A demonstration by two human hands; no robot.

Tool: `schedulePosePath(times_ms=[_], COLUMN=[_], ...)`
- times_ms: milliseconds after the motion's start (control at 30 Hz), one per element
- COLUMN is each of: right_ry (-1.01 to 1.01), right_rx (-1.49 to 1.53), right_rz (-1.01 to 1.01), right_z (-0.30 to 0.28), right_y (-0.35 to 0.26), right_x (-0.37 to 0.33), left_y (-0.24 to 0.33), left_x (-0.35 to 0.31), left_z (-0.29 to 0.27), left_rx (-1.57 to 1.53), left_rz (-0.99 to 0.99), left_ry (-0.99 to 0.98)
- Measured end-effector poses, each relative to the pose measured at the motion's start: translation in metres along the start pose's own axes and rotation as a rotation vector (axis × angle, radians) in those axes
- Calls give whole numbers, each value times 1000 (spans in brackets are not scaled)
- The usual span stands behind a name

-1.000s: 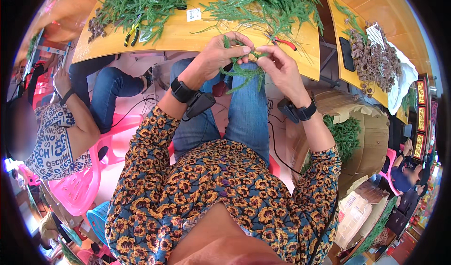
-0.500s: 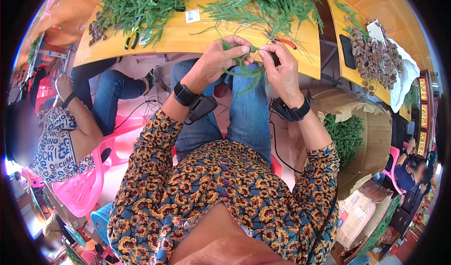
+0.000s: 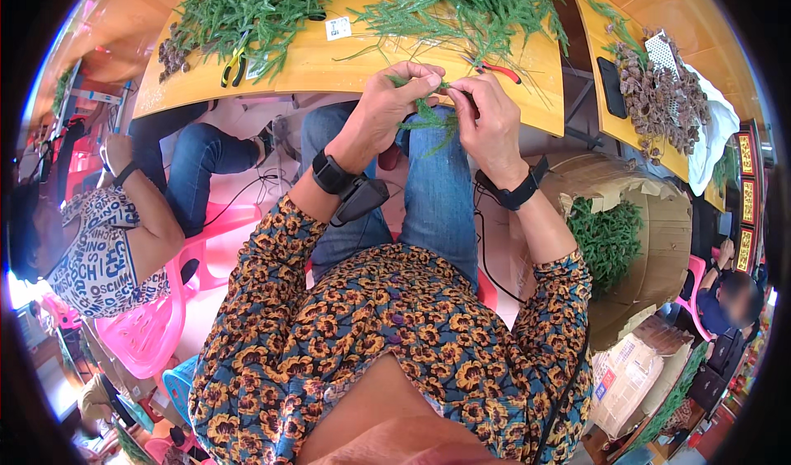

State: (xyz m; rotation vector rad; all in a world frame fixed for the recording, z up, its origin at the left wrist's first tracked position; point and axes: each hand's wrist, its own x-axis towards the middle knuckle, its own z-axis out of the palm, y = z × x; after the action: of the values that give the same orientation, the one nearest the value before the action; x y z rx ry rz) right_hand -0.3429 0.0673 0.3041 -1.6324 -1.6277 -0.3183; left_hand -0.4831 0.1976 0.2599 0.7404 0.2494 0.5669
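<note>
Over my knees, at the table's near edge, my left hand pinches a green artificial pine sprig between thumb and forefinger. Its needled tips hang down between my two hands. My right hand is closed at the sprig's right end, thumb pressed to forefinger. The exact bit it grips, perhaps the stem, is too small to make out. Just beyond my right hand lie red-handled pliers on the yellow table. Yellow-and-black pliers rest farther left.
Piles of green sprigs cover the table's far side, with pine cones at left. A side table at right bears a phone and more cones. A cardboard box of greenery stands right. Another person sits left.
My hands have drawn slightly closer together around the sprig. The right fingers have curled in toward the left fingertips, and the hanging tips have shifted a little.
</note>
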Motion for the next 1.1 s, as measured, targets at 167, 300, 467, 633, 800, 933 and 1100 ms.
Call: schedulePosePath(times_ms=[167,300,467,633,800,933,1100], right_ry=[51,58,30,17,35,-30,11], right_rx=[-16,17,203,185,29,43,183], right_rz=[-47,0,303,317,65,42,488], right_z=[4,12,28,33,31,28,-1], right_y=[5,12,19,15,25,32,90], right_x=[-2,-11,-30,-28,-29,-27,-21], left_y=[-9,-21,-35,-46,-47,-53,-41], left_x=[2,2,-1,0,-6,-3,7], left_z=[5,-3,-9,-12,-2,-17,-37], left_rx=[20,5,-69,-127,-145,-125,-28], left_rz=[60,-12,-95,34,-26,-51,3], left_ry=[-4,-34,86,158,153,172,92])
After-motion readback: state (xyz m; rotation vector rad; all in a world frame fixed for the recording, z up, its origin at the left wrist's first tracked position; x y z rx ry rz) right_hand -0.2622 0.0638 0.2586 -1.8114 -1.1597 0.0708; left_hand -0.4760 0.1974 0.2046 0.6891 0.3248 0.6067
